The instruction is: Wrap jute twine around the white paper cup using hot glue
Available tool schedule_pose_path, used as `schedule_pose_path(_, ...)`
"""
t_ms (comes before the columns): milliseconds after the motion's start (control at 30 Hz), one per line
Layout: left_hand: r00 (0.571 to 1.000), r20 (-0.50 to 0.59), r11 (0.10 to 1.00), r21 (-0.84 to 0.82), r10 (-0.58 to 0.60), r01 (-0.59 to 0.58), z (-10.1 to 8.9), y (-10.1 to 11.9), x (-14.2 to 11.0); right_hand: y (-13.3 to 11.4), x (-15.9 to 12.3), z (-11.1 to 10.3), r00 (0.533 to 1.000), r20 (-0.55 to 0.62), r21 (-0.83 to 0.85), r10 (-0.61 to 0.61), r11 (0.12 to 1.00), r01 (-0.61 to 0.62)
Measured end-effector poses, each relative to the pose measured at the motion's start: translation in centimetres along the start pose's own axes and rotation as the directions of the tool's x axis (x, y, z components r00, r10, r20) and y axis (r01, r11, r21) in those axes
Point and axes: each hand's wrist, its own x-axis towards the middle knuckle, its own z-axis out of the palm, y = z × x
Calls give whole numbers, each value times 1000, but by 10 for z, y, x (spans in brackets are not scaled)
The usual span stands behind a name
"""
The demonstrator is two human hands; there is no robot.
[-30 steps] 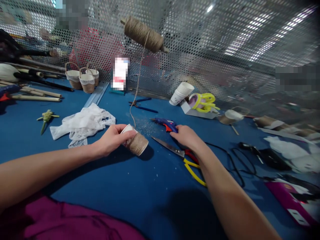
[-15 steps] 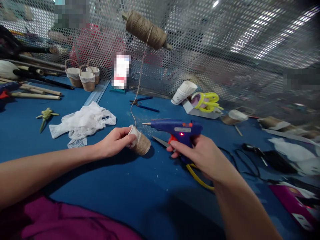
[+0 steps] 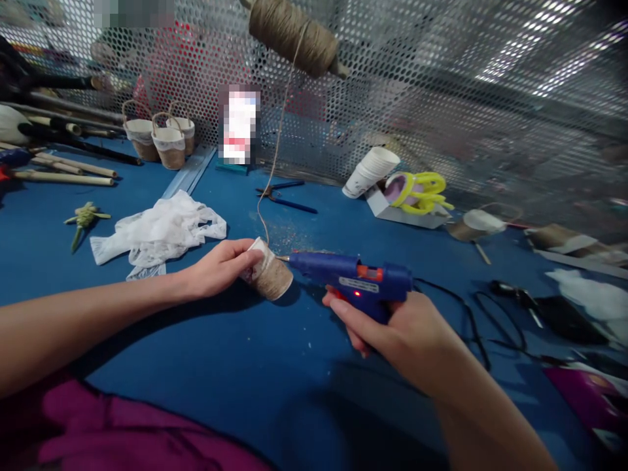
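Observation:
My left hand (image 3: 223, 267) is closed on a paper cup (image 3: 272, 276) wrapped in brown twine, with its white upper part toward the fingers. The cup is tilted above the blue table. From it a strand of twine (image 3: 278, 150) runs up to a large spool (image 3: 294, 36). In my right hand (image 3: 392, 327) is a blue glue gun (image 3: 343, 271), its red light lit. The metal nozzle points left, right at the cup's twine-covered side; whether it touches cannot be told. A crumpled heap of white lace (image 3: 169, 229) lies left of the cup.
Dark-handled pliers (image 3: 289, 196) lie behind the cup. Several twine-wrapped baskets (image 3: 169, 147) stand at the back left near wooden sticks (image 3: 69, 176). Stacked paper cups (image 3: 371, 171) and a box with yellow coils (image 3: 417, 196) sit at the back right. A black cord (image 3: 471, 320) trails rightward.
The glue gun has moved slightly down, and its nozzle has come to the cup's side. Yellow-handled scissors seen under my right hand no longer show. My left hand keeps its hold on the cup.

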Motion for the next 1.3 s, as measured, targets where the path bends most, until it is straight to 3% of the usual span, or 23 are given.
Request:
schedule_pose_path(367,999,7,994,106,32,-33,1,4,-1,-4,-5,4,999,-19,-124,-31,992,28)
schedule_pose_path(800,997,64,998,41,52,-55,0,1,-1,3,-7,6,964,-7,-200,-266,945,259)
schedule_pose_path(1033,998,45,994,100,43,-48,1,1,-1,1,-4,3,986,-34,-173,-164,972,156)
schedule_pose_path(1300,997,71,992,112,43,-51,0,1,-2,0,-9,2,977,-3,-182,-214,961,210)
